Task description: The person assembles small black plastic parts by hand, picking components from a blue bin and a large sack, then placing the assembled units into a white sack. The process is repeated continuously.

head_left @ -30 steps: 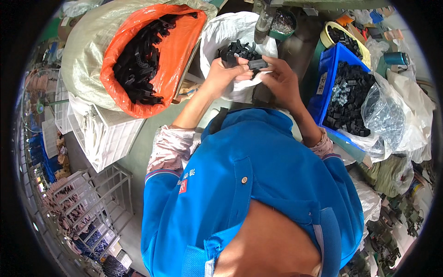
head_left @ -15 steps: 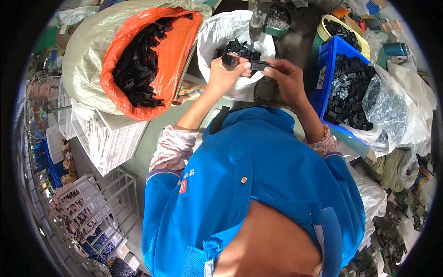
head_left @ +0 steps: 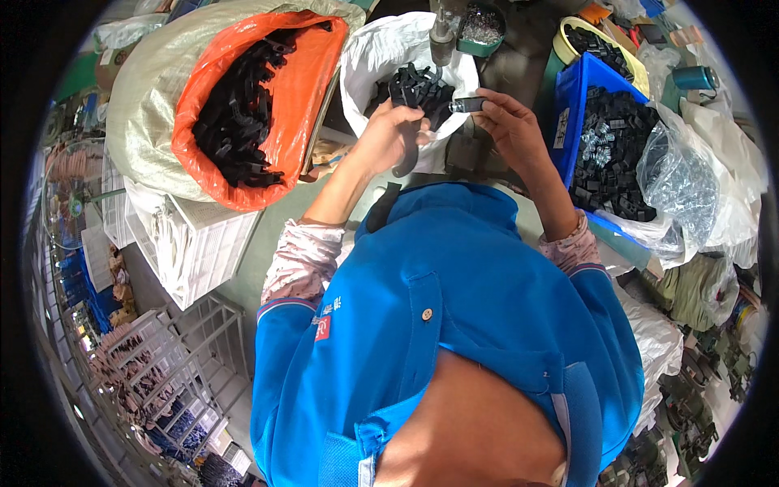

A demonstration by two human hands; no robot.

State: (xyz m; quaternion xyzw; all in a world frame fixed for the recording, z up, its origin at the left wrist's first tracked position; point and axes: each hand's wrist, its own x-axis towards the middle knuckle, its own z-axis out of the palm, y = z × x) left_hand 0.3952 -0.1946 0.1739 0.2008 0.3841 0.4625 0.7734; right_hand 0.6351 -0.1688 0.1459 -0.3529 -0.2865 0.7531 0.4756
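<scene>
Seen from the middle of the view, the left hand [head_left: 381,138] is at 12 o'clock, closed around a curved black strip [head_left: 406,156] whose lower end hangs toward 6 o'clock. The right hand [head_left: 517,130], between 1 and 2 o'clock, pinches a small black block [head_left: 469,105], its shiny end facing 9 o'clock, apart from the strip. Beyond them at 12, a white bag [head_left: 359,69] holds black parts [head_left: 419,85]. A green tub [head_left: 479,49] sits at 1, a blue bin [head_left: 568,105] at 2, and an orange-lined sack [head_left: 304,93] between 10 and 11.
</scene>
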